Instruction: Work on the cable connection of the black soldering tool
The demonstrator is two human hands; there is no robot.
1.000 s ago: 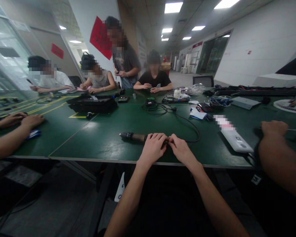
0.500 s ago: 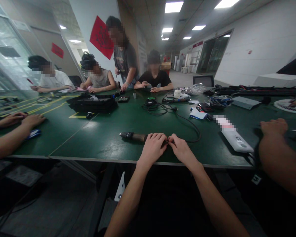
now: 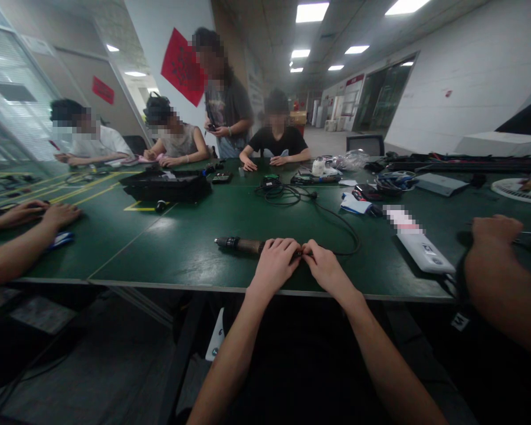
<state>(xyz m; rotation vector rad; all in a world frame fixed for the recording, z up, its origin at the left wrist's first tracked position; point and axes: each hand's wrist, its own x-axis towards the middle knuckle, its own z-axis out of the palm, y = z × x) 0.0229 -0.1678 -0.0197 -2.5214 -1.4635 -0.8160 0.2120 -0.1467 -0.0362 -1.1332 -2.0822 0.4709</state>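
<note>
Apparently, close fingertip work is going on: the left hand (image 3: 275, 264) is keeping its grip around the rear of the power screwdriver (image 3: 248, 246) lying on the desk (image 3: 190, 265), while the right hand (image 3: 325, 265) is pinching narrowly there, its hold hidden. Beyond, a black cable (image 3: 356, 227) is curving away.

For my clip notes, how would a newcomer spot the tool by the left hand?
On the green table, near its front edge, find the left hand. The tool lies partly under it, pointing left. Its round brown body and dark, narrowing tip set it apart from the wide black tray farther back.
</note>
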